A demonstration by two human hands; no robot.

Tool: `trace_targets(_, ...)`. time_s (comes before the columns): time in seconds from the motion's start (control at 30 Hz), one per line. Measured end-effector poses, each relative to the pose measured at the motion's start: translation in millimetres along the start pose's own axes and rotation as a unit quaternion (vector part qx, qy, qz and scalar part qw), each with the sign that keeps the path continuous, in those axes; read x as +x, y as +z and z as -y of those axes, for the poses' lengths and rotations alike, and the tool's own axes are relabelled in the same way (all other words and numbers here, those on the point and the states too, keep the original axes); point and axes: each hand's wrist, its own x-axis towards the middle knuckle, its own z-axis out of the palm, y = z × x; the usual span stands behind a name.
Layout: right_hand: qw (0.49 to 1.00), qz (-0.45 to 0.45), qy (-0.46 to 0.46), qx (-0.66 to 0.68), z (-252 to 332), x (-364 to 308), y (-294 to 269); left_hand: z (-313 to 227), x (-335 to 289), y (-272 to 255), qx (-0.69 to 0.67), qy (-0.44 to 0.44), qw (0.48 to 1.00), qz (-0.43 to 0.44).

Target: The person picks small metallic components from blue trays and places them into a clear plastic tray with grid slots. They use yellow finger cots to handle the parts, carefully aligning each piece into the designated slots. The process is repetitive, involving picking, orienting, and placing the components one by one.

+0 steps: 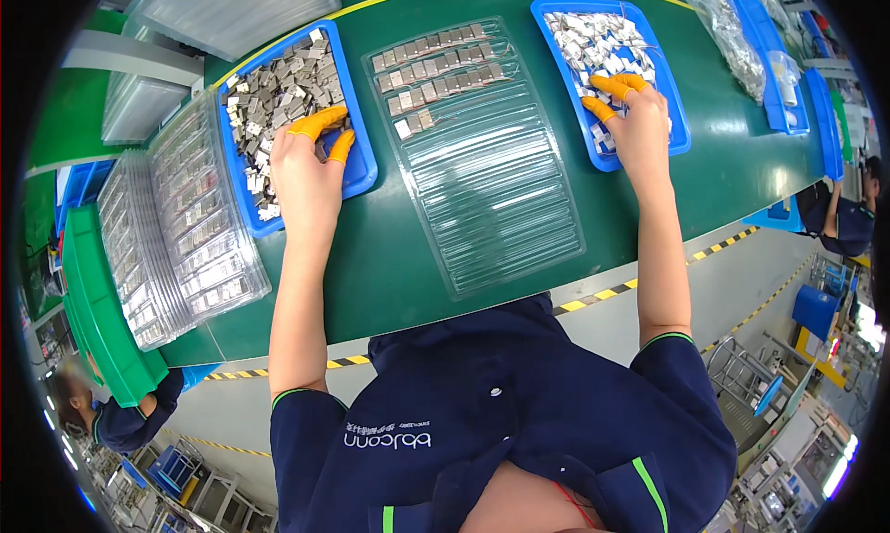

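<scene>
My left hand (308, 167), with yellow finger cots on thumb and fingers, reaches into a blue tray (363, 167) heaped with small grey rectangular parts (292, 83). Its thumb and fingers are curved but apart, over the parts near the tray's right side. On the right, my right hand (640, 130), also in yellow finger cots, is inside another blue tray (675, 116) of small white parts (603, 37). Its thumb and fingertips are spread among the pieces. Between the hands lies a clear ribbed plastic tray (491, 199). Its far rows hold grey parts (440, 68); a short row has two pieces.
Stacked clear blister trays (190, 218) stand at left beside a green bin (107, 301). More clear trays (232, 14) are at the back left. Plastic bags (732, 37) and blue bins (765, 56) line the far right. Co-workers sit at both sides along the green table (389, 283).
</scene>
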Motion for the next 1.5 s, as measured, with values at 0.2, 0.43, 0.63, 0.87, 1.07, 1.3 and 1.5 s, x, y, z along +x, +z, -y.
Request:
trace_targets(0.2, 0.994, 0.011, -0.076, -0.076, 0.4, 2.1, -1.4, 11.4, -3.7, 5.5, 0.105, 0.063, 0.992, -0.009)
trace_targets(0.43, 0.99, -0.095, -0.098, -0.045, -6.0, 1.8, 5.3, 3.8, -0.6, -4.9, -0.049, 0.035, 0.997, -0.037)
trace_targets(0.63, 0.983, -0.064, 0.126, 0.115, -9.2, -0.5, -1.1, -1.1, -9.1, -24.5, -0.485, -0.277, 0.829, 0.028)
trace_targets(0.87, 0.904, 0.099, 0.133, 0.394, 46.3, -9.7, -22.2, -20.8, -34.8, -8.9, -0.625, -0.212, 0.75, 0.044)
trace_targets(1.07, 0.88, 0.146, -0.028, 0.452, 103.8, -9.2, -22.4, -62.1, -37.2, -9.5, -0.558, -0.224, 0.795, 0.083)
trace_targets(1.3, 0.897, 0.124, -0.064, 0.419, 115.1, -16.5, -23.7, -67.5, -46.0, -3.3, -0.589, -0.284, 0.752, 0.08)
trace_targets(1.5, 0.895, 0.085, -0.024, 0.437, 115.3, -24.3, -25.3, -76.9, -51.7, 2.7, -0.628, -0.284, 0.722, 0.053)
